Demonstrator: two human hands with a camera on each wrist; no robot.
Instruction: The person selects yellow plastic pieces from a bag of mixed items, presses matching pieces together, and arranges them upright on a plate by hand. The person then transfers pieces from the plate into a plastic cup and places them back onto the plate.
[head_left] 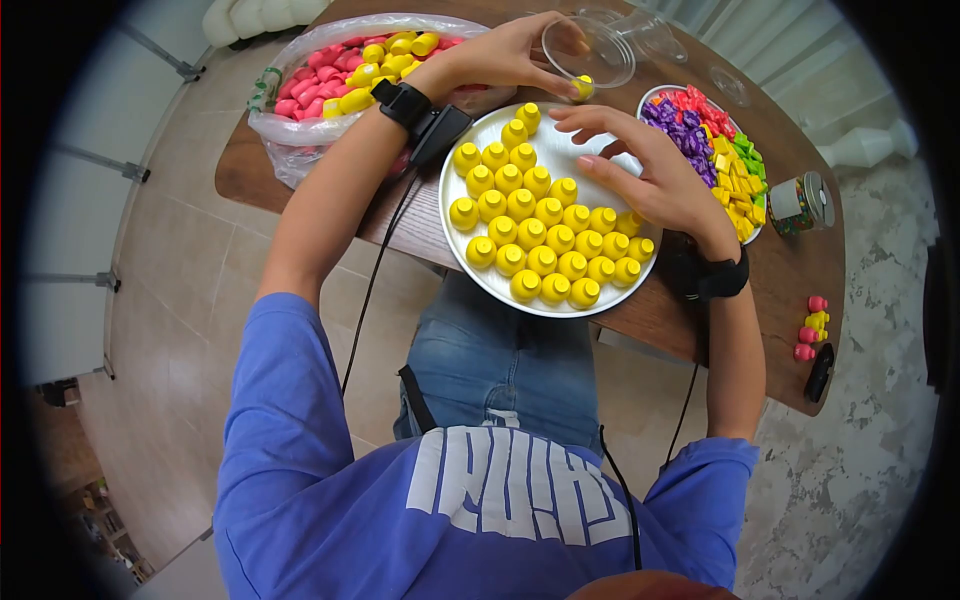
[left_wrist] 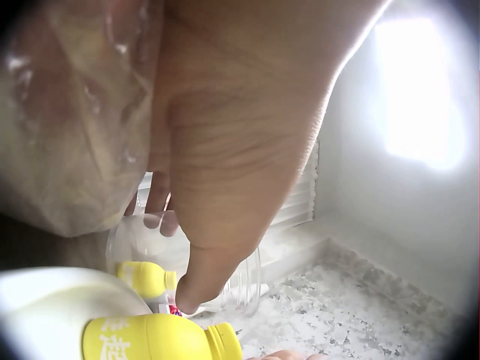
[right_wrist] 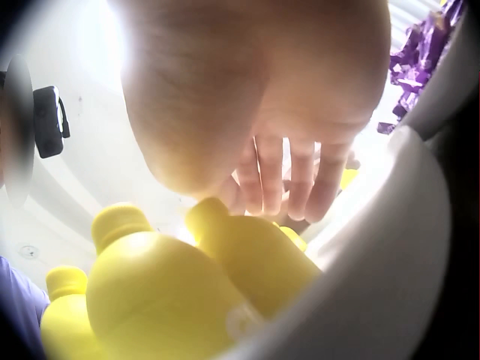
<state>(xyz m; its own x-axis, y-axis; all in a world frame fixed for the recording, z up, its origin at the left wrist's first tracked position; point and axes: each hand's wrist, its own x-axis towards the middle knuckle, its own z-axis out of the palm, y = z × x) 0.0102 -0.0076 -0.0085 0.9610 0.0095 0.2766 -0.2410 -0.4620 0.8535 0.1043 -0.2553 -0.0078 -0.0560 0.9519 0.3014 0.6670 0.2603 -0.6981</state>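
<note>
My left hand (head_left: pixel 505 52) grips a clear plastic jar (head_left: pixel 612 55) beyond the plate's far edge, thumb on the near side and fingers round the back. One small yellow bottle (left_wrist: pixel 142 277) shows through the jar's clear wall in the left wrist view. Over the right part of a round white plate (head_left: pixel 468 278), my right hand (head_left: pixel 650 175) hovers with relaxed, slightly bent fingers and nothing in them. Many yellow bottles (head_left: pixel 540 232) stand upright on that plate, caps up. The right wrist view shows several of these bottles (right_wrist: pixel 157 292) close below the palm.
At the left lies a clear plastic bag (head_left: pixel 285 130) of pink and yellow bottles. A plate of colourful wrapped pieces (head_left: pixel 735 180) and a lidded jar (head_left: pixel 797 205) stand at the right. More clear containers (head_left: pixel 655 38) lie at the back. Small pink and yellow bottles (head_left: pixel 812 332) sit near the right edge.
</note>
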